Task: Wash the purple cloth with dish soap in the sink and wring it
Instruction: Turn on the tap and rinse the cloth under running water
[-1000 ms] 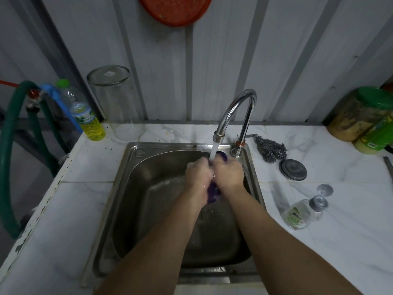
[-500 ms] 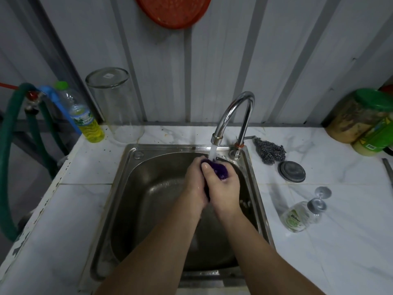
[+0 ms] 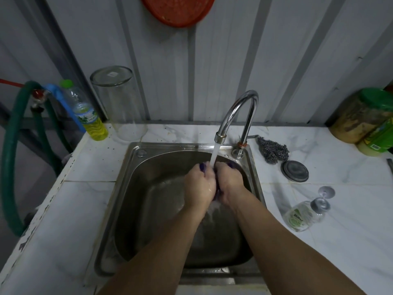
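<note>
Head view: left hand [image 3: 198, 186] and right hand [image 3: 229, 184], fingers closed on purple cloth [image 3: 217, 189] under tap stream [image 3: 213, 155] over sink [image 3: 148, 199]; advise rubbing folds together, keeping the bundle centred in the flow.

I'm looking at a plain washing-up corner, a simple kitchen or scullery. A steel sink [image 3: 136, 201] is set into a white marble-look tiled counter [image 3: 63, 220], under a curved chrome tap [image 3: 240, 109] with water running. The wall behind is grey corrugated metal sheet [image 3: 223, 60]. On the counter I see a steel scourer [image 3: 273, 152], a dish soap bottle [image 3: 302, 216] lying on its side, an upturned glass jar [image 3: 119, 103] and green-lidded tubs [image 3: 365, 116]. A green hose [image 3: 9, 158] loops at the left.
</note>
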The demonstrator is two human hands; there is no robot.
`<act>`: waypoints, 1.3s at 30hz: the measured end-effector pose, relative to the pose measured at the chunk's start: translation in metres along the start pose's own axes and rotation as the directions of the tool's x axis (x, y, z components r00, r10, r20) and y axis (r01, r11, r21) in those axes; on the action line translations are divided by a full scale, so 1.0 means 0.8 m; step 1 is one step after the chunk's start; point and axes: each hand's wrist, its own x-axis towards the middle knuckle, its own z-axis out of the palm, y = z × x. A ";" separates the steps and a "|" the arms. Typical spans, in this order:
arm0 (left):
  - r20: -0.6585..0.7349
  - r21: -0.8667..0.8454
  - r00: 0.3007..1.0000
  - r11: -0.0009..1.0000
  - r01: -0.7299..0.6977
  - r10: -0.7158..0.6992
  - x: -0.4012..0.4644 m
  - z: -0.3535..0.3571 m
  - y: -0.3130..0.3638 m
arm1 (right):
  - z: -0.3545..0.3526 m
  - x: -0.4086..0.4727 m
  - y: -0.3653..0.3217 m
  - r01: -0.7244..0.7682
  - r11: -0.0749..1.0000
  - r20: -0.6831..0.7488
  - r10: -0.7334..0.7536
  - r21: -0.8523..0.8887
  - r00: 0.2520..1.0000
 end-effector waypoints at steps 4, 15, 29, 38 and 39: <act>0.309 -0.419 0.905 0.812 0.407 -0.294 0.003 -0.010 0.010 | -0.013 0.010 -0.001 0.095 0.995 0.041 -0.097 0.032 0.994; 0.468 -0.650 0.752 0.396 0.649 -0.463 0.003 -0.007 0.038 | -0.005 0.002 0.015 0.544 0.839 0.070 -0.544 0.020 0.836; 0.130 -0.477 0.817 0.687 0.548 -0.561 0.013 0.005 0.020 | 0.015 0.002 0.007 0.068 0.974 -0.181 -0.028 0.217 0.983; 0.009 -0.367 0.954 0.886 0.282 -0.300 0.018 -0.009 0.019 | -0.005 -0.002 0.000 0.414 0.774 -0.158 -0.540 -0.479 0.827; -0.019 -0.317 0.969 0.921 0.227 -0.246 0.019 -0.007 0.018 | -0.008 -0.009 0.002 0.430 0.746 -0.175 -0.578 -0.508 0.797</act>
